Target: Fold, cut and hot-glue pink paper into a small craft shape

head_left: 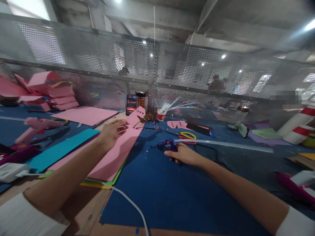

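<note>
My right hand [183,153] is wrapped around a small dark blue glue gun [164,145], its nozzle pointing left above the blue mat. A long clear glue stick [223,144] sticks out of the gun's back end toward the right. My left hand [114,131] hovers over a stack of pink paper sheets [115,157], fingers bent. Against its fingertips is a pink paper piece [135,115] with small dark dots, apparently pinched there. Just beyond lie eyeglasses [147,126]. Yellow-and-red-handled scissors [188,137] rest behind the glue gun.
A pink glue gun [36,127] and a teal paper strip [65,147] lie left. Folded pink paper shapes [46,88] stand at the back left. A paper cup [161,114] holds glue sticks before the perforated metal screen [172,65]. A white cable [131,201] crosses the front.
</note>
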`<action>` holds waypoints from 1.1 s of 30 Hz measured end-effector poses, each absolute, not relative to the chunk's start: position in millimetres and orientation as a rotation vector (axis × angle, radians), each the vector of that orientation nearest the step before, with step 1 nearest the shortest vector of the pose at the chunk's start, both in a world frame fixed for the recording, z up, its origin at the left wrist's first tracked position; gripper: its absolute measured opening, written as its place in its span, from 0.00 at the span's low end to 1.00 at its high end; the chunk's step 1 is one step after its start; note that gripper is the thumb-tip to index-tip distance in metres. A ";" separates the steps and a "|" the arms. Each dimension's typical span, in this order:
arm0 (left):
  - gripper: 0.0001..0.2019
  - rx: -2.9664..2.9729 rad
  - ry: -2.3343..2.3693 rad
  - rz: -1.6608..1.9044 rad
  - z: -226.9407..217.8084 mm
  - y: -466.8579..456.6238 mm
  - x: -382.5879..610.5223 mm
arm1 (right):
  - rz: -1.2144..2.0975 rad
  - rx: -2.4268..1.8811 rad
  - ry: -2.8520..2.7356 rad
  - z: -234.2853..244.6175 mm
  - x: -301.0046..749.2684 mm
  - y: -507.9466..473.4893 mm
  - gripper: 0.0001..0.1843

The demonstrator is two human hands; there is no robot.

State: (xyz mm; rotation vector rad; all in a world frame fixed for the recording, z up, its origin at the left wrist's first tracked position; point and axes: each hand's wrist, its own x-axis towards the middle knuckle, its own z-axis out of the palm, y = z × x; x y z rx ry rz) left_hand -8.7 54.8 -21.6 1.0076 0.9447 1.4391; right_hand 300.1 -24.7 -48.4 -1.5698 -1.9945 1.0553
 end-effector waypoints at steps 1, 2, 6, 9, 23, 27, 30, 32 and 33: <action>0.16 1.010 0.944 1.438 -21.3 54.2 -8.6 | 1.060 -1.565 -1.985 -48.6 300.2 -24.8 0.19; 0.16 1.013 0.943 1.437 -21.3 53.9 -8.5 | 1.067 -1.557 -1.969 -49.0 300.6 -25.0 0.19; 0.17 1.045 0.945 1.430 -24.4 56.2 -8.9 | 1.104 -1.476 -1.899 -51.1 303.9 -27.1 0.19; 0.17 1.093 0.953 1.413 -28.9 58.6 -8.1 | 1.110 -1.379 -1.876 -51.2 306.8 -31.6 0.19; 0.13 1.443 0.969 1.152 -27.5 25.6 26.8 | 1.052 -1.241 -1.766 -23.1 309.8 -83.9 0.17; 0.11 1.507 0.915 1.073 -25.2 13.2 36.4 | 1.066 -1.264 -1.711 -24.2 307.4 -90.3 0.19; 0.09 1.554 0.879 1.030 -21.2 4.5 41.5 | 1.037 -1.273 -1.720 -26.1 305.9 -91.7 0.19; 0.09 1.581 0.864 1.015 -18.9 0.3 43.4 | 1.010 -1.281 -1.734 -28.0 305.3 -92.5 0.19; 0.09 1.589 0.856 1.012 -18.2 -1.2 43.9 | 0.993 -1.294 -1.737 -28.8 305.1 -93.3 0.20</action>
